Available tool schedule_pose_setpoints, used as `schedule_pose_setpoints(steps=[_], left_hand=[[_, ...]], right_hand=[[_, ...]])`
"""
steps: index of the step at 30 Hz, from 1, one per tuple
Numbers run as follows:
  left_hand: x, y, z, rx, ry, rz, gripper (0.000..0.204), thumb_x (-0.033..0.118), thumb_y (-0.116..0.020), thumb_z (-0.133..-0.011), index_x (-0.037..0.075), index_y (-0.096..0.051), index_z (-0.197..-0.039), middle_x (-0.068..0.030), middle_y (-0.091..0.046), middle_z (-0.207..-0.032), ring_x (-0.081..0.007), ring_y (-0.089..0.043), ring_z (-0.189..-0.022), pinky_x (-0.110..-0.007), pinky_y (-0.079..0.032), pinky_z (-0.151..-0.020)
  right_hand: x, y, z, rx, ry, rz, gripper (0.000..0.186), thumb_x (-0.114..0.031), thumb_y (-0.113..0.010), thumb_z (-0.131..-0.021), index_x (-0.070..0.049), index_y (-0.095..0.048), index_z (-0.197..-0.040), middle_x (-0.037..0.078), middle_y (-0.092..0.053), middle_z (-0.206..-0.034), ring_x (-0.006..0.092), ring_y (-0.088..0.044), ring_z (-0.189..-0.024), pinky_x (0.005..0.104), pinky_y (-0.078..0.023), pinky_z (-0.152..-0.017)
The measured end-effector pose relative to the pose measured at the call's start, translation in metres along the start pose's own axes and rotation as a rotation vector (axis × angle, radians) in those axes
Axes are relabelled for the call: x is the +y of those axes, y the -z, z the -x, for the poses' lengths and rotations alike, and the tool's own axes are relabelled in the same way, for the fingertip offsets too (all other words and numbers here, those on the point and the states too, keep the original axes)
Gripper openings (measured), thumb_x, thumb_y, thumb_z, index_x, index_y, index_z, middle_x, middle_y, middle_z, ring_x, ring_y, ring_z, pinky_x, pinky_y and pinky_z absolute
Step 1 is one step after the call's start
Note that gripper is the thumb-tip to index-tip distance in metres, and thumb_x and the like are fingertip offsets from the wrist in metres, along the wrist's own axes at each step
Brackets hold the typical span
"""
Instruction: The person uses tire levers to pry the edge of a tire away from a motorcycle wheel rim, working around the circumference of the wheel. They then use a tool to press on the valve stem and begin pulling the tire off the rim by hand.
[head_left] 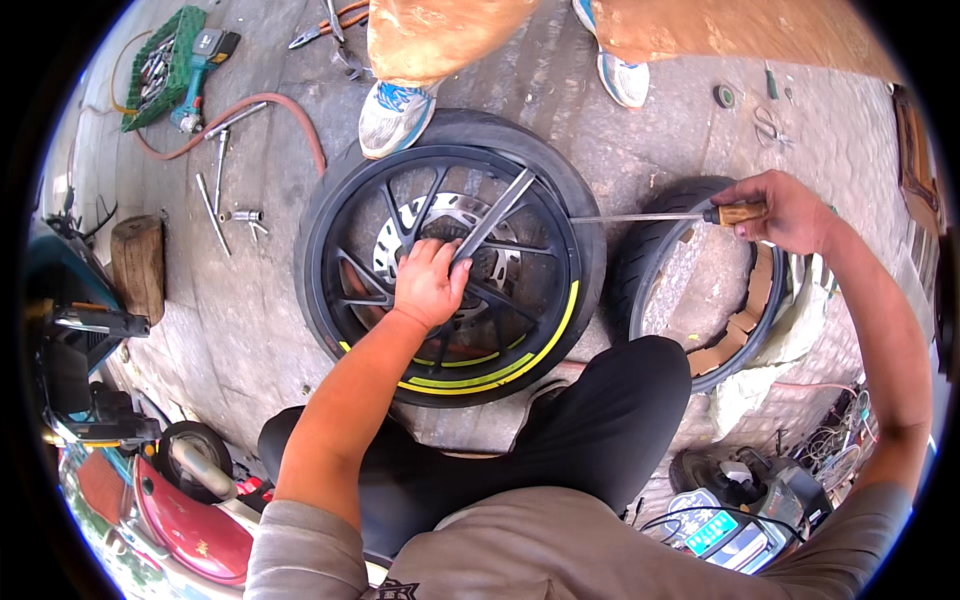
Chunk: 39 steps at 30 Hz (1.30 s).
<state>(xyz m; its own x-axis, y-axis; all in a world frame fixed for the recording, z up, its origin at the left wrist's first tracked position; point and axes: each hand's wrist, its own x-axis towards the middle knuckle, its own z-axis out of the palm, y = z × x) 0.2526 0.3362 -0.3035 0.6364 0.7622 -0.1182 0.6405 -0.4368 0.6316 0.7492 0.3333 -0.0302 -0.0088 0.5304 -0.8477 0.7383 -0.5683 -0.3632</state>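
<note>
A black spoked motorcycle wheel [573,235] with yellow rim stripes and a brake disc [440,207] lies flat before me, with its black tyre [480,128] around it. My left hand [432,283] rests over the wheel, closed around a flat metal tyre lever [503,205]. The lever's far end reaches the upper right rim. My right hand [790,212], out to the right, grips the wooden handle of a long screwdriver [640,217]. Its shaft points left, and the tip meets the wheel's right side where tyre and rim adjoin.
Another person's shoe [397,118] presses on the tyre's far edge. A second tyre [640,250] with cardboard inside lies at right. Wrenches [220,190], a cordless drill [203,75] and a green basket [165,65] are at far left. A wooden block [138,268] stands nearer; scissors [770,128] lie far right.
</note>
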Motion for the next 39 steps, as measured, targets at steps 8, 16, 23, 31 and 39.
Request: schedule_pose_setpoints(steps=[8,16,23,31,39], left_hand=[[-0.001,-0.003,0.003,-0.01,0.037,-0.004,0.038,0.038,-0.069,-0.103,0.012,-0.075,-0.13,-0.0105,-0.072,-0.115,-0.0352,-0.067,-0.114,-0.052,-0.053,-0.09],[-0.002,0.002,0.004,-0.034,0.044,-0.004,0.041,0.038,-0.07,-0.101,0.011,-0.076,-0.131,-0.0106,-0.071,-0.118,-0.0346,-0.066,-0.117,-0.052,-0.053,-0.093],[0.003,0.003,-0.002,-0.004,0.029,-0.027,0.039,0.034,-0.069,-0.102,0.009,-0.075,-0.131,-0.014,-0.071,-0.119,-0.0378,-0.066,-0.115,-0.052,-0.054,-0.092],[-0.001,-0.002,0.004,-0.001,0.025,-0.042,0.039,0.038,-0.069,-0.102,0.011,-0.075,-0.13,-0.0109,-0.071,-0.116,-0.0359,-0.065,-0.117,-0.053,-0.053,-0.092],[0.003,-0.007,0.002,0.046,-0.044,0.001,0.034,0.029,-0.065,-0.106,0.001,-0.073,-0.123,-0.0221,-0.071,-0.111,-0.0452,-0.065,-0.107,-0.054,-0.054,-0.095]], right_hand=[[-0.065,-0.057,0.057,-0.014,-0.01,0.112,0.054,-0.011,-0.066,-0.102,-0.004,-0.058,-0.154,0.015,-0.073,-0.094,0.0316,-0.072,-0.079,0.042,-0.059,-0.07],[-0.061,-0.012,0.018,-0.273,-0.532,-0.585,0.055,-0.006,-0.063,-0.105,-0.01,-0.057,-0.16,0.004,-0.062,-0.091,0.0107,-0.055,-0.064,0.025,-0.04,-0.048],[-0.11,-0.102,0.06,-0.087,-0.579,-0.98,0.068,-0.002,-0.063,-0.104,-0.006,-0.042,-0.169,0.007,-0.064,-0.09,0.0141,-0.059,-0.066,0.0266,-0.044,-0.05],[-0.145,-0.157,0.072,0.092,-0.628,-1.215,0.076,0.002,-0.066,-0.099,-0.006,-0.04,-0.17,0.004,-0.059,-0.093,0.0134,-0.057,-0.072,0.0253,-0.044,-0.051],[-0.15,-0.231,0.08,0.279,-0.522,-1.288,0.071,-0.001,-0.062,-0.104,-0.002,-0.039,-0.17,0.005,-0.061,-0.076,0.0126,-0.054,-0.056,0.0294,-0.046,-0.05]])
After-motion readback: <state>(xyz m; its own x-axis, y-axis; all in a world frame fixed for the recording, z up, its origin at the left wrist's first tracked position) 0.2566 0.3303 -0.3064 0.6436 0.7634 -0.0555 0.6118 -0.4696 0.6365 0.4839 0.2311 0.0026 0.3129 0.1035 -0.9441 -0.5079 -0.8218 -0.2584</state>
